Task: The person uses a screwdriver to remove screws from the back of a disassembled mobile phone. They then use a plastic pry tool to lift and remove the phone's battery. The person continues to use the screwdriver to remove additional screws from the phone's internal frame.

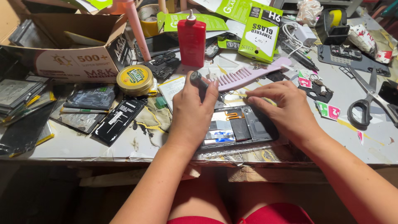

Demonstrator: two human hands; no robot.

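An opened phone [236, 126] lies flat near the table's front edge, its inner parts and an orange flex cable showing. My left hand [192, 112] grips a dark screwdriver [197, 79] upright, its tip down at the phone's left end and hidden by my fingers. My right hand [284, 110] rests flat over the phone's right end, fingers pointing left, pressing it to the table.
A pink comb [248, 74] lies just behind the phone. A red bottle [191, 39], a round yellow tin [134, 79], a cardboard box [70, 45], phone batteries [118, 120] and green packages [261, 33] crowd the back and left. Scissors [369, 101] lie at the right.
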